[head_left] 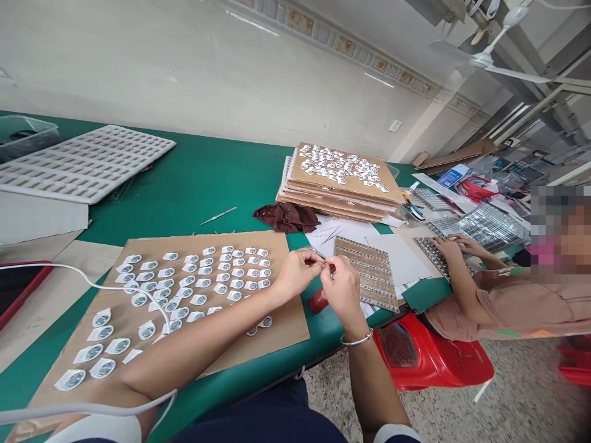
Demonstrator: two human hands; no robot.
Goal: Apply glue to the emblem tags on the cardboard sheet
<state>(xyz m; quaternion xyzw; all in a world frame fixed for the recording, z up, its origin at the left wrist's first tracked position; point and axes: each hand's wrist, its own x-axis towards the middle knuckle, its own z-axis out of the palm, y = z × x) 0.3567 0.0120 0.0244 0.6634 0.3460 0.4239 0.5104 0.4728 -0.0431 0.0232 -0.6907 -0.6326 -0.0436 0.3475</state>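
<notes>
- Head: our left hand [300, 272] and right hand [342, 285] pinch one tiny piece [324, 263], fingertips nearly together, right of the cardboard [287, 320], likely for fine control.
- White tabs [237, 283] sit mostly spaced on the cardboard, probably avoiding contact.
- Studded board [369, 268]: right of cardboard, likely for reach.

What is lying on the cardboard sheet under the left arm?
White parts with round grey faces lie on the cardboard sheet; whatever the left forearm covers cannot be seen.
</notes>
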